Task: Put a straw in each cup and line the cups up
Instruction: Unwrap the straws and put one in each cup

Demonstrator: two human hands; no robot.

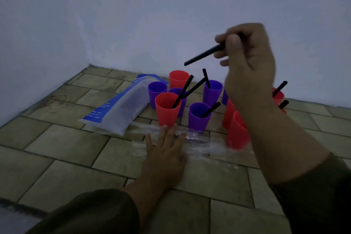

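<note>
Several red and purple cups stand clustered on the tiled floor near the wall. A front red cup [166,109], a front purple cup [199,117] and a back purple cup [212,91] each hold a black straw. The back red cup [178,78] and the left purple cup [157,92] show no straw. My right hand [248,68] is raised above the cluster and pinches a black straw [204,54] that slants down to the left. It hides part of the red cups [237,131] on the right. My left hand [166,150] lies flat on crumpled clear plastic wrap [199,138].
A blue and white plastic bag [121,109] lies left of the cups. Rubber bands [57,102] lie further left on the floor. White walls meet in a corner behind. A pale object [13,218] sits at the bottom left.
</note>
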